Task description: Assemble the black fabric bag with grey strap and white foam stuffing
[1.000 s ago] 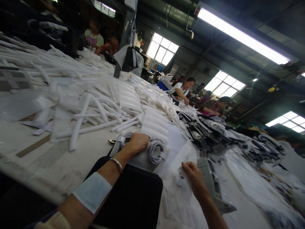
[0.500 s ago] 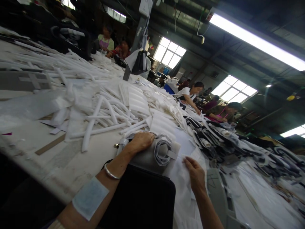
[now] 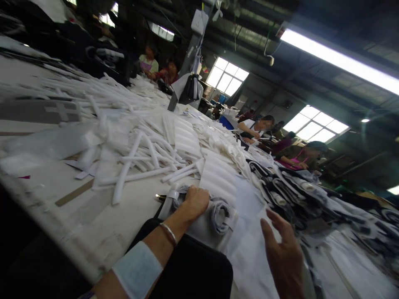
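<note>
Worktable (image 3: 75,224) carries white strips (image 3: 127,168) at nine o'clock. Grey bag (image 3: 204,227) lies at six; left hand (image 3: 197,202) on it, fingers curled, grip hidden. Right hand (image 3: 285,251), toward five: thumb spread from fingers.

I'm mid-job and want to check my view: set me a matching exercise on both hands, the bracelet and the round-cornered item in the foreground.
1. Left hand
2. Right hand
3. Bracelet
4. Round-cornered item

A. Black
B. Open, nothing visible in it
C. On the grey bundle, next to the wrapped coil
D. Silver-coloured

Pairs: 1-C, 2-B, 3-D, 4-A
</note>
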Available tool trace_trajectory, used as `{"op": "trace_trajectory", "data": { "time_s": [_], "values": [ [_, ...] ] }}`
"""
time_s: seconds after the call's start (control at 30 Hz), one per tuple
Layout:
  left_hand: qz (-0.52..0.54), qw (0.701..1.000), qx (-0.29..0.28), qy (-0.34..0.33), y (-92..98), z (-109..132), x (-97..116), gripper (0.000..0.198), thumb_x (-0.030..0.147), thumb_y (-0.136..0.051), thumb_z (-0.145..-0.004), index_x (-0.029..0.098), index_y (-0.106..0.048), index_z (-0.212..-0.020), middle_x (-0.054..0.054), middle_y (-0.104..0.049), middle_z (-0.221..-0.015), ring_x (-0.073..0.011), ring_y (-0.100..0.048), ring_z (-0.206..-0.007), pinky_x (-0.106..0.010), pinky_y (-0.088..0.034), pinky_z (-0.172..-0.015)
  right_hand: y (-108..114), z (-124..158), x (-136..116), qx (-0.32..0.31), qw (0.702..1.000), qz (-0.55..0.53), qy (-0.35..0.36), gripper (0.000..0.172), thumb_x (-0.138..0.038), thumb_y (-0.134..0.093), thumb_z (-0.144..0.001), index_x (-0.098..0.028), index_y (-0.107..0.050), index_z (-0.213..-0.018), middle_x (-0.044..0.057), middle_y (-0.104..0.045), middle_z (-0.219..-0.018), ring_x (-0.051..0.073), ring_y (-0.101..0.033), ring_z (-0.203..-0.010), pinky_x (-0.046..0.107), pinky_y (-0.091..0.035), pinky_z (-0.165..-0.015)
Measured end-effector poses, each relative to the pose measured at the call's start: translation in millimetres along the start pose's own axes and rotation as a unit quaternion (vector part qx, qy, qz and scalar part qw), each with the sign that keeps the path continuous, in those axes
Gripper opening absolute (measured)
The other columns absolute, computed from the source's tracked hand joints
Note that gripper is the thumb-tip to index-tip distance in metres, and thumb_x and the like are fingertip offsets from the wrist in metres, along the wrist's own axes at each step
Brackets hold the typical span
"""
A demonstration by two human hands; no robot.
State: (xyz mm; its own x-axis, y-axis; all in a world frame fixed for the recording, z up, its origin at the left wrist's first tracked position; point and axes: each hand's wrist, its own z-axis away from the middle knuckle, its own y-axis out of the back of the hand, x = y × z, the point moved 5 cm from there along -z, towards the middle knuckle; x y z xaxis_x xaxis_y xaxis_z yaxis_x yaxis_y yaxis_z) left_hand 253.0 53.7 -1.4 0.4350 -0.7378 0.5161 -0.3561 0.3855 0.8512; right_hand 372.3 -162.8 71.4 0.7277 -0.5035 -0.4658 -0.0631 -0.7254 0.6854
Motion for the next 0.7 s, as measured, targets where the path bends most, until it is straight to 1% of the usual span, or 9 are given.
{"op": "trace_trajectory", "data": {
  "time_s": [0.03, 0.1, 0.17, 0.2, 0.33, 0.47, 0.53, 0.6, 0.7],
  "values": [
    [0.011, 1.0, 0.01, 0.009, 0.3, -0.4, -0.8, 0.027, 0.005, -0.042, -0.087, 0.01, -0.069, -0.09, -0.022, -0.072, -0.093, -0.0325, -0.07, -0.094, -0.046, -0.045, -0.087, -4.9, 16.5, -28.3, -0.027, 0.997, -0.038, 0.066, 0.033, -0.043, -0.055, -0.085, -0.026, -0.063, -0.112, 0.009, -0.065, -0.114, 0.028, -0.061, -0.102, 0.04, -0.046, -0.089],
    [0.042, 0.998, 0.038, 0.02, 3.8, -1.2, -2.3, 0.025, 0.008, -0.044, -0.087, 0.012, -0.068, -0.09, -0.022, -0.072, -0.096, -0.0311, -0.069, -0.095, -0.042, -0.047, -0.084, -20.3, 55.2, -78.4, -0.08, 0.966, -0.121, 0.212, 0.017, -0.032, -0.056, -0.089, -0.029, -0.066, -0.102, 0.006, -0.069, -0.1, 0.024, -0.064, -0.093, 0.036, -0.048, -0.083],
    [0.088, 0.993, 0.075, 0.023, 11.6, -2.5, -3.5, 0.021, 0.013, -0.047, -0.087, 0.014, -0.068, -0.09, -0.018, -0.073, -0.097, -0.0281, -0.069, -0.095, -0.037, -0.048, -0.081, -43.7, 93.0, -110.8, -0.131, 0.922, -0.17, 0.322, 0.012, -0.025, -0.055, -0.09, -0.028, -0.066, -0.093, 0.004, -0.067, -0.082, 0.021, -0.063, -0.077, 0.034, -0.047, -0.074],
    [0.115, 0.989, 0.092, 0.023, 17.0, -3.5, -4.1, 0.019, 0.017, -0.048, -0.088, 0.015, -0.067, -0.09, -0.015, -0.073, -0.096, -0.0258, -0.069, -0.093, -0.035, -0.049, -0.08, -57.2, 107.8, -119.6, -0.148, 0.908, -0.173, 0.353, 0.013, -0.021, -0.053, -0.09, -0.027, -0.065, -0.087, 0.003, -0.065, -0.076, 0.019, -0.061, -0.07, 0.033, -0.045, -0.068],
    [0.229, 0.962, 0.147, 0.01, 48.8, -9.2, -9.8, 0.022, 0.024, -0.044, -0.091, 0.015, -0.064, -0.092, -0.006, -0.074, -0.086, -0.0159, -0.069, -0.08, -0.025, -0.052, -0.072, -95.9, 131.7, -123.4, -0.14, 0.906, -0.133, 0.377, 0.017, -0.017, -0.048, -0.09, -0.024, -0.06, -0.08, 0.002, -0.059, -0.072, 0.018, -0.057, -0.066, 0.031, -0.041, -0.062],
    [0.29, 0.938, 0.191, 0.0, 94.2, -5.0, -30.2, 0.026, 0.03, -0.042, -0.092, 0.015, -0.062, -0.097, -0.006, -0.073, -0.091, -0.0146, -0.069, -0.081, -0.024, -0.053, -0.072, -97.4, 133.5, -116.1, -0.126, 0.908, -0.135, 0.376, 0.016, -0.018, -0.047, -0.091, -0.023, -0.061, -0.084, 0.002, -0.059, -0.074, 0.019, -0.056, -0.066, 0.033, -0.04, -0.063],
    [0.295, 0.933, 0.205, 0.002, 113.4, 6.5, -46.8, 0.024, 0.032, -0.045, -0.09, 0.016, -0.062, -0.093, -0.005, -0.073, -0.09, -0.0156, -0.068, -0.082, -0.024, -0.053, -0.073, -93.7, 134.9, -113.3, -0.121, 0.908, -0.148, 0.373, 0.018, -0.018, -0.046, -0.092, -0.023, -0.062, -0.088, 0.003, -0.06, -0.074, 0.019, -0.056, -0.066, 0.034, -0.041, -0.064],
    [0.283, 0.935, 0.215, 0.013, 123.9, 25.8, -66.9, 0.022, 0.033, -0.048, -0.087, 0.017, -0.063, -0.088, -0.004, -0.072, -0.087, -0.0166, -0.067, -0.081, -0.026, -0.052, -0.075, -91.9, 136.7, -110.5, -0.103, 0.909, -0.158, 0.372, 0.019, -0.017, -0.045, -0.092, -0.023, -0.063, -0.095, 0.004, -0.064, -0.079, 0.021, -0.059, -0.07, 0.036, -0.043, -0.067],
    [0.198, 0.953, 0.22, 0.06, 120.3, 66.3, -101.5, 0.019, 0.032, -0.049, -0.086, 0.019, -0.063, -0.087, -0.001, -0.071, -0.084, -0.0168, -0.066, -0.08, -0.026, -0.05, -0.075, -96.0, 138.2, -103.3, -0.048, 0.917, -0.152, 0.366, 0.024, -0.021, -0.049, -0.092, -0.025, -0.063, -0.111, 0.008, -0.069, -0.099, 0.026, -0.065, -0.092, 0.041, -0.047, -0.08]
  ]
}}
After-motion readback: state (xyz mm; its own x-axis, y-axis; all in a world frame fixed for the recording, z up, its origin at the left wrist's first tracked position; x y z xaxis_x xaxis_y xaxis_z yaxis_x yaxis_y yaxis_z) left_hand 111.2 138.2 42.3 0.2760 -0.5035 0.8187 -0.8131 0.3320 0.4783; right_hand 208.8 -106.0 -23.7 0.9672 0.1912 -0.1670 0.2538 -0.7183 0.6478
